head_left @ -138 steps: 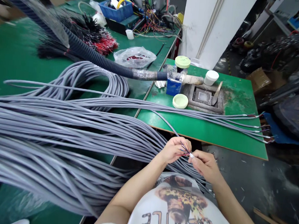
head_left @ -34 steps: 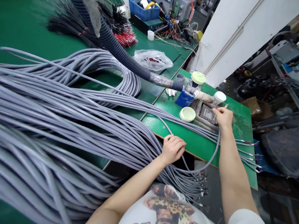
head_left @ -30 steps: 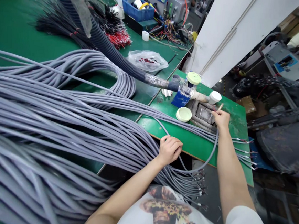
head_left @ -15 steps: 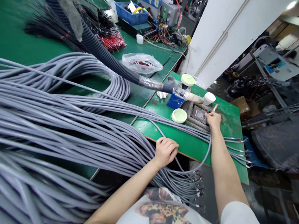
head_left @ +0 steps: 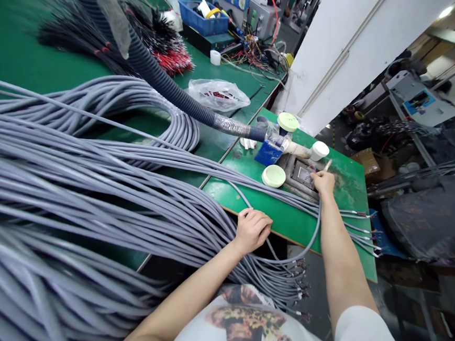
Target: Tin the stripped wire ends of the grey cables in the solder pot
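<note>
My right hand [head_left: 324, 184] is closed in a pinch on the end of a grey cable [head_left: 313, 237], whose thin wires reach over a square solder pot [head_left: 305, 175] with a shiny surface. From that hand the cable loops down in front of the green board and back to the left. My left hand [head_left: 252, 229] rests at the board's front edge, fingers curled round a grey cable; its palm side is hidden. Several grey cables [head_left: 284, 197] lie across the board between my hands, their stripped ends [head_left: 364, 231] past my right forearm.
A ribbed hose [head_left: 185, 101] comes down from the upper left, its nozzle beside the pot. Round it stand a pale green lid [head_left: 274, 176], a blue block [head_left: 268, 152] and a white cup [head_left: 319, 150]. Large grey cable bundles [head_left: 92, 191] cover the left bench; a white pillar [head_left: 339, 48] rises behind.
Both hands keep nearly the same place and grip. The whole view has shifted slightly; the right hand sits a touch further left at the pot.
</note>
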Motion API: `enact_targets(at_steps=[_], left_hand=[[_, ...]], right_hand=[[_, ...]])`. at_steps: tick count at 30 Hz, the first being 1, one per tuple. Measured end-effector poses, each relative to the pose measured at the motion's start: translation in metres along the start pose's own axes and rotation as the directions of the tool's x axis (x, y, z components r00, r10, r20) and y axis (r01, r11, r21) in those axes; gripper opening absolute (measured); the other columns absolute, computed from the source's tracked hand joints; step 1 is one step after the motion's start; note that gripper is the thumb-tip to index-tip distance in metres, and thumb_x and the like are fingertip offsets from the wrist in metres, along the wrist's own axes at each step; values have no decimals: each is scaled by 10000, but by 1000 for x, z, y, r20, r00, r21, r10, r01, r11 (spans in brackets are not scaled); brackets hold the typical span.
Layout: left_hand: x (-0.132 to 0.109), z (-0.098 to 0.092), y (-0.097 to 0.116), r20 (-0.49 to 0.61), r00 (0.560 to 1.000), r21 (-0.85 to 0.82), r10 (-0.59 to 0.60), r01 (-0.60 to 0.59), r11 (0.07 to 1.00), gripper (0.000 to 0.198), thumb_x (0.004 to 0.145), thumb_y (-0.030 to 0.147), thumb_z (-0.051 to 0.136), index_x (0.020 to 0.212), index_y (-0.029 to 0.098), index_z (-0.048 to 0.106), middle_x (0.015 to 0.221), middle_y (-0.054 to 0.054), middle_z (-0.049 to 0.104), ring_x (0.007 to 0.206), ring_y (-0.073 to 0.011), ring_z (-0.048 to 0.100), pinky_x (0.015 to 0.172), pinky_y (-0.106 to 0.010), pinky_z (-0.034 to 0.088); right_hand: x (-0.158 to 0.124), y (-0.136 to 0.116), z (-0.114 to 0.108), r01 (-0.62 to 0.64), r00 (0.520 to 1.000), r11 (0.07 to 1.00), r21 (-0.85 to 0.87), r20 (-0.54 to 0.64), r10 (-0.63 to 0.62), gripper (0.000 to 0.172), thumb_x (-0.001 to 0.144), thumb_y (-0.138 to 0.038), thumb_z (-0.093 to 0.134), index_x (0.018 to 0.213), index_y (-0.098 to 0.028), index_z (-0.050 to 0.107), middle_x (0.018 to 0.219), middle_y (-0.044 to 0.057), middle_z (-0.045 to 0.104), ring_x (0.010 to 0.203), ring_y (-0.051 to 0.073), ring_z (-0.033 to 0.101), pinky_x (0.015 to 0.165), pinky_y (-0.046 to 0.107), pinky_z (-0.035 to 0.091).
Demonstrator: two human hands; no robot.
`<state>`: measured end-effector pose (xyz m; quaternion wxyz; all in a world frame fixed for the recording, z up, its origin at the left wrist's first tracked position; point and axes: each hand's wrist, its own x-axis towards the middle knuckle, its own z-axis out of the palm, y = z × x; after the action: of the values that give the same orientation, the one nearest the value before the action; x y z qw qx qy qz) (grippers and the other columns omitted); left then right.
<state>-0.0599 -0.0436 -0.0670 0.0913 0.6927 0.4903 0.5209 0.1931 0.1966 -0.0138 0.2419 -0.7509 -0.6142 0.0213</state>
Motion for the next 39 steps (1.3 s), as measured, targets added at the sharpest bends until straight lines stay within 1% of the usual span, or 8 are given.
enact_targets(at_steps=[13, 17, 21, 25, 28, 31, 34, 39], left_hand=[[-2, 2, -2, 6, 1000, 21, -1, 1, 1000, 111, 835, 187, 559, 880, 243, 644, 877, -5, 726, 894, -165, 646, 952, -397, 303], [-2, 3, -3, 6, 1000, 15, -6, 6, 1000, 107, 840, 190, 561, 879, 246, 643, 875, -1, 726, 897, -168, 642, 948, -403, 300], [1, -2, 3, -9, 999, -32, -47, 47, 998, 92, 840, 203, 581, 858, 253, 656, 842, 4, 722, 881, -173, 637, 954, -424, 306], [9, -8, 26, -44, 988, -276, -148, 131, 952, 106, 830, 232, 622, 900, 264, 695, 809, -10, 705, 852, -175, 617, 869, -395, 402], [16, -5, 51, 68, 945, -602, -319, 294, 742, 151, 819, 280, 646, 952, 261, 714, 874, -36, 698, 866, -184, 611, 811, -367, 464], [23, 4, 72, 283, 847, -836, -449, 448, 317, 215, 777, 348, 688, 957, 235, 717, 940, -49, 679, 884, -190, 616, 811, -359, 489], [27, 7, 84, 421, 749, -878, -512, 478, -22, 242, 713, 397, 735, 851, 199, 716, 865, -35, 643, 805, -162, 597, 771, -330, 489], [35, -12, 88, 556, 687, -830, -468, 439, -343, 216, 702, 353, 749, 766, 158, 681, 783, -8, 597, 728, -109, 549, 707, -248, 459]], right_hand=[[-26, -29, -42, 50, 999, 968, 245, -16, -47, 252, 632, -405, 646, 566, -165, 615, 517, 0, 527, 555, 159, 497, 561, 279, 374], [-79, -47, -80, 64, 997, 910, 409, 22, -80, 308, 702, -476, 624, 628, -179, 583, 484, -46, 435, 460, 115, 414, 470, 250, 338], [-148, -67, -110, 10, 989, 702, 712, 98, -113, 282, 721, -406, 691, 610, -191, 546, 491, -58, 412, 448, 94, 362, 456, 241, 297], [-201, -82, -122, -34, 987, 600, 799, 120, -105, 256, 760, -352, 690, 621, -194, 545, 545, -45, 425, 498, 100, 382, 492, 250, 304], [-225, -88, -120, -67, 983, 554, 830, 151, -108, 245, 770, -337, 685, 624, -200, 544, 586, -39, 430, 537, 109, 401, 525, 257, 336], [-238, -91, -115, -80, 973, 535, 841, 183, -141, 232, 777, -326, 679, 621, -202, 560, 621, -30, 459, 581, 119, 433, 568, 262, 374], [-242, -93, -113, -103, 964, 502, 859, 210, -163, 208, 771, -328, 685, 637, -206, 582, 652, -25, 487, 605, 124, 463, 577, 260, 400], [-251, -91, -122, -90, 912, 593, 800, 305, -273, 120, 749, -313, 706, 746, -206, 651, 663, -26, 532, 572, 111, 482, 537, 245, 406]])
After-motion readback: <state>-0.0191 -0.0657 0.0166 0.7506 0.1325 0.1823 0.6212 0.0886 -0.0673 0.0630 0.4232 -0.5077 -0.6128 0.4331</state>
